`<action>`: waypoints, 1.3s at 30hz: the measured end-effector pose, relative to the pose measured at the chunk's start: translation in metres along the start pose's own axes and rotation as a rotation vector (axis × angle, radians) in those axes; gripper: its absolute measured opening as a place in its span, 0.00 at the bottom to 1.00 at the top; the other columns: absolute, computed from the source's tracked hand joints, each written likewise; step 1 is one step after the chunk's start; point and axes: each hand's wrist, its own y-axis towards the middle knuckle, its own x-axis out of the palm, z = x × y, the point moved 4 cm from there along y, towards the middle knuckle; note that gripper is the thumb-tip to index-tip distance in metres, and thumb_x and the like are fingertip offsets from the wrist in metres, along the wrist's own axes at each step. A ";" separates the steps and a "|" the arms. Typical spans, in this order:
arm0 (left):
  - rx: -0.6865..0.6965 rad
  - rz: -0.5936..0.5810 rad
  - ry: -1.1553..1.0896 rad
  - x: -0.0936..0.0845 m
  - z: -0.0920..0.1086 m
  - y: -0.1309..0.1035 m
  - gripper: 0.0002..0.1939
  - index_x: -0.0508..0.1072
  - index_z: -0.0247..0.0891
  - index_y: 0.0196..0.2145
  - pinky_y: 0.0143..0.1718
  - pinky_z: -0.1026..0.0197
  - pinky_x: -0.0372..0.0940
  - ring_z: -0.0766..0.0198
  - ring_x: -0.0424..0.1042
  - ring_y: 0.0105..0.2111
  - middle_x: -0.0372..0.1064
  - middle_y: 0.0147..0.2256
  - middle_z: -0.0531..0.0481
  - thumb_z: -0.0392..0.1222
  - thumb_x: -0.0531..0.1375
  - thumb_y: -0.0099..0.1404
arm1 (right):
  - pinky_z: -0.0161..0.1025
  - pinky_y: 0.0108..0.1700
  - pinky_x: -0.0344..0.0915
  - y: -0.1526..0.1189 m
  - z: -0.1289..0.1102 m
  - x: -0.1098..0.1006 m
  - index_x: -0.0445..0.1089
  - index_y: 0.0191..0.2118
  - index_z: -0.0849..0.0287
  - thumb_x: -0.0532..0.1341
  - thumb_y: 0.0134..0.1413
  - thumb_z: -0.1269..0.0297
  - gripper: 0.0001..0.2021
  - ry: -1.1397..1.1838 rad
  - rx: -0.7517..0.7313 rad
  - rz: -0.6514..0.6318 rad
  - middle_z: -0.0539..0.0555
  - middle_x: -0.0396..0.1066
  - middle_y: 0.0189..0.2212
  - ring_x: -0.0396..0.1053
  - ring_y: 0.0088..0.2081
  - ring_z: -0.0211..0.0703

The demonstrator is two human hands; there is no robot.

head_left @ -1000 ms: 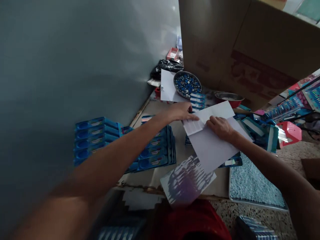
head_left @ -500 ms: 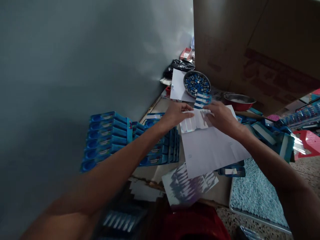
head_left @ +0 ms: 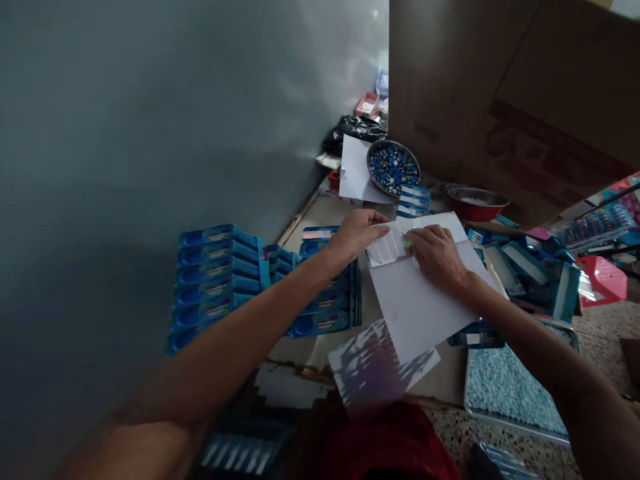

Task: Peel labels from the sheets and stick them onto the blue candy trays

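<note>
My left hand [head_left: 357, 235] pinches the upper left corner of a small sheet of white strip stickers [head_left: 385, 247]. Beneath that sheet lies a large sheet of white paper [head_left: 420, 310]. My right hand [head_left: 440, 260] rests over the paper at the stickers' right edge, fingers together and bent down. A small greenish bit shows by its fingertips; what they grip is mostly hidden. Just beyond both hands, several blue packs with white labels [head_left: 413, 201] lie in a row. A shiny silvery sheet [head_left: 375, 367] sticks out under the paper's near edge.
Stacked blue packs [head_left: 210, 273] stand left, against the grey wall [head_left: 150, 133]. Behind are a metal bowl of blue and white pieces [head_left: 394, 167] and a red bowl [head_left: 477, 203]. A large cardboard box [head_left: 475, 100] rises at right. A tray of pale blue pellets [head_left: 510, 387] sits lower right.
My right hand has moved down and slightly right, over the paper. Less of the sticker sheet's right end shows. My left hand still pinches its corner.
</note>
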 end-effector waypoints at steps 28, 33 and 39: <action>0.088 -0.138 -0.853 -0.051 -0.024 -0.123 0.37 0.66 0.41 0.53 0.53 0.50 0.72 0.52 0.78 0.50 0.76 0.48 0.42 0.61 0.73 0.54 | 0.37 0.32 0.51 0.061 -0.120 -0.104 0.78 0.27 0.59 0.68 0.55 0.60 0.10 0.332 0.322 -0.030 0.48 0.68 0.20 0.62 0.26 0.36; 0.024 -0.172 -0.822 -0.054 -0.020 -0.117 0.29 0.68 0.43 0.53 0.52 0.52 0.71 0.56 0.77 0.46 0.75 0.42 0.47 0.49 0.69 0.55 | 0.38 0.32 0.51 0.067 -0.138 -0.100 0.80 0.30 0.58 0.67 0.58 0.59 0.10 0.313 0.245 -0.097 0.49 0.69 0.20 0.63 0.26 0.37; -0.167 -0.331 -1.056 -0.085 -0.029 -0.123 0.20 0.73 0.41 0.44 0.37 0.58 0.71 0.67 0.65 0.27 0.62 0.27 0.56 0.39 0.63 0.51 | 0.37 0.31 0.48 0.059 -0.132 -0.093 0.78 0.30 0.60 0.66 0.58 0.57 0.11 0.314 0.317 -0.013 0.48 0.68 0.19 0.60 0.25 0.36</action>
